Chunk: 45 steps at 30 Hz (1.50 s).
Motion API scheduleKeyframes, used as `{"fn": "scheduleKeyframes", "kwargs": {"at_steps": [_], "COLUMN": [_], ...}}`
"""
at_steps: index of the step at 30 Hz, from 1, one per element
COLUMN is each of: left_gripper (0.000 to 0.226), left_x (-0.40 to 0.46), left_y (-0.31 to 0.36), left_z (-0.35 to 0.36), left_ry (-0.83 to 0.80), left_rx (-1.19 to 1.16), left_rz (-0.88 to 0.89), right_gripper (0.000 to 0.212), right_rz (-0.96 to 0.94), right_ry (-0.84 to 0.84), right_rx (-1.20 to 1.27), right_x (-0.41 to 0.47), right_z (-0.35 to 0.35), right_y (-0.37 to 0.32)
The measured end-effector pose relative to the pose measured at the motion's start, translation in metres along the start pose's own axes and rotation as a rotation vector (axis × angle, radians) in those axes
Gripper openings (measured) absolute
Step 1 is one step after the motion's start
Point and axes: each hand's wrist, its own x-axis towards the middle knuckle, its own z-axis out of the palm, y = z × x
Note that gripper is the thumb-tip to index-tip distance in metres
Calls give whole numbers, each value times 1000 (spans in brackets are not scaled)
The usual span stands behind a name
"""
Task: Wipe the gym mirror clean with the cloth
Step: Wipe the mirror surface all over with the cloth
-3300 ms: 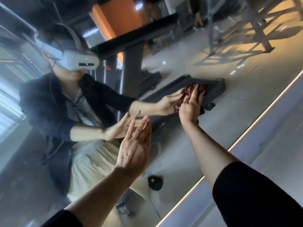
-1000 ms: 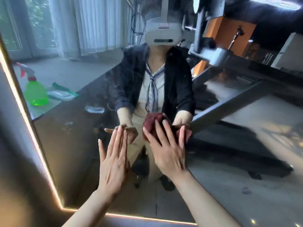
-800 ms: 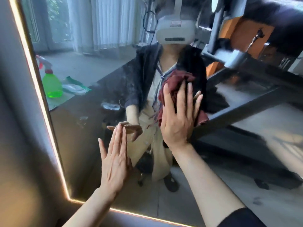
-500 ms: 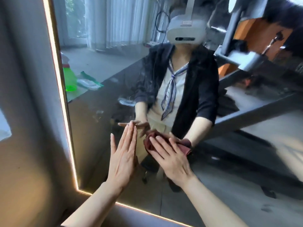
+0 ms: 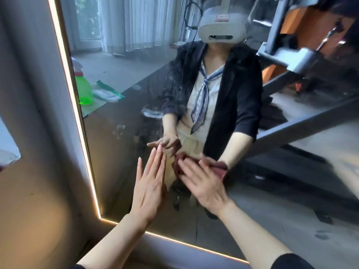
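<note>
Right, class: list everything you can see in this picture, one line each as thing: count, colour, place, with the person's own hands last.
gym mirror: one, glass with smudges, fills most of the view
light strip: one, warm white, along the mirror's left and bottom edges
wall: one, grey, left of the mirror
cloth: one, dark red, on the glass under the right hand
spray bottle: one, green, reflected at the mirror's left edge
packet: one, white and green, reflected beside the spray bottle
curtains: white, reflected at top
gym machine: grey frame, orange panel, reflected at right
left hand: flat, fingers straight, against the glass
right hand: fingers spread, pressing the cloth to the mirror
</note>
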Motion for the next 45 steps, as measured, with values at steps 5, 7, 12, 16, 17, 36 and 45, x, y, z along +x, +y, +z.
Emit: {"fn": "scheduleKeyframes", "kwargs": {"at_steps": [5, 7, 12, 16, 17, 36, 45], "left_gripper": [93, 87, 90, 77, 78, 81, 48], "left_x": [9, 11, 14, 19, 20, 20, 4], "left_y": [23, 34, 53, 77, 85, 109, 110], "left_z": [8, 14, 27, 39, 41, 55, 40], "left_ry": [17, 16, -23, -21, -31, -130, -76], "left_rx": [-69, -102, -147, -120, -117, 204, -219], "left_rz": [-45, -20, 21, 146, 161, 201, 181], "right_gripper": [43, 46, 56, 61, 64, 44, 94], "right_rz": [545, 390, 81, 580, 726, 865, 1183], "right_ry": [421, 294, -130, 191, 299, 371, 172], "right_rx": [-25, -43, -107, -258, -241, 17, 604], "right_x": [67, 46, -65, -61, -51, -69, -134], "right_z": [-33, -21, -10, -44, -48, -19, -50], "right_y": [50, 37, 24, 81, 94, 45, -36]}}
